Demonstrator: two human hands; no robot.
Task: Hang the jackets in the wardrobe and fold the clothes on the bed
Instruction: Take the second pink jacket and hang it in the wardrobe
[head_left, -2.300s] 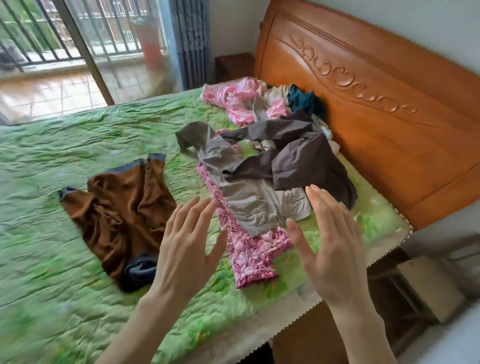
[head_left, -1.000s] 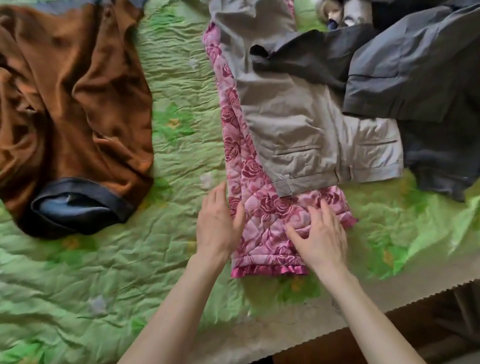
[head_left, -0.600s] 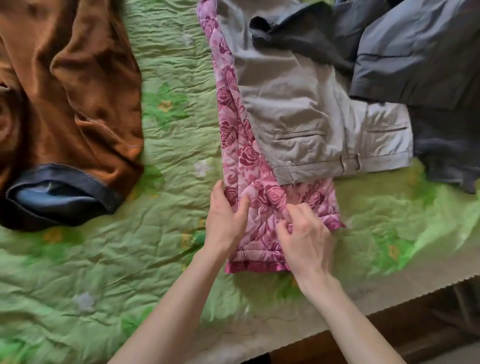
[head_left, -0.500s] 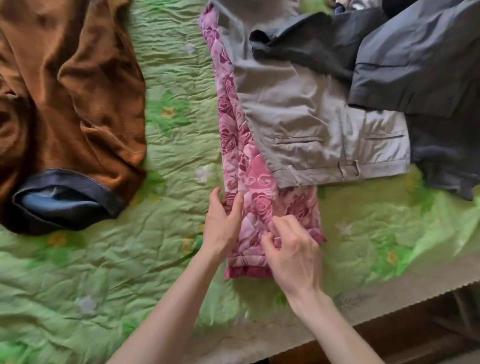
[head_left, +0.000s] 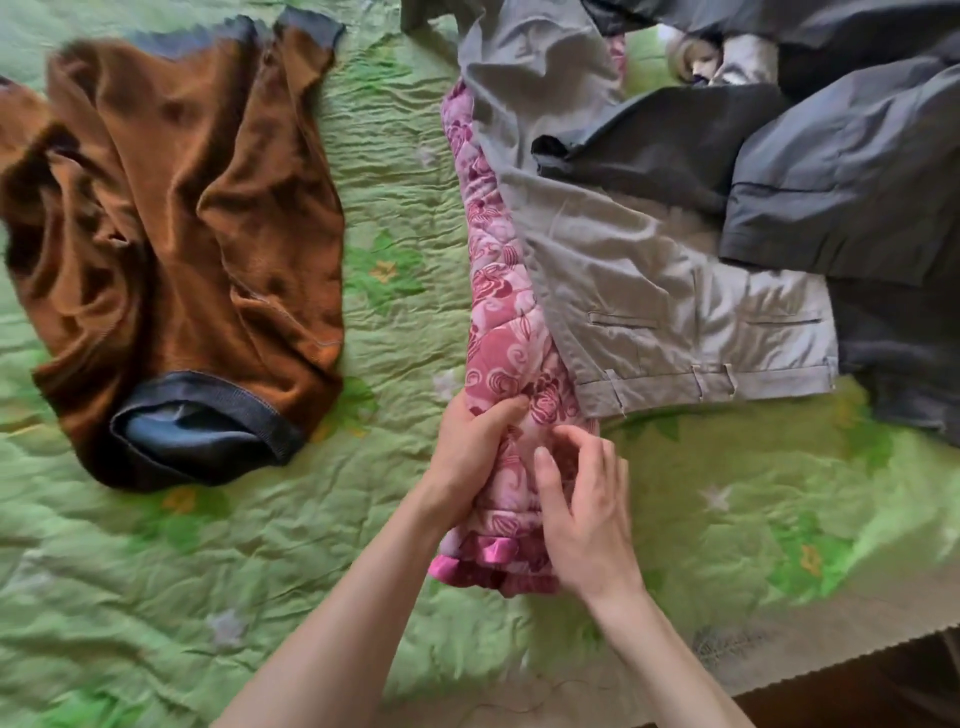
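Left hand (head_left: 467, 457) and right hand (head_left: 587, 514) grip quilted garment (head_left: 498, 358) (rose-printed).

2 bare forearms, slender fingers (head_left: 597, 462), short nails

Daylit green bedspread (head_left: 363, 530); perhaps dark floor (head_left: 898, 693) beyond its edge.
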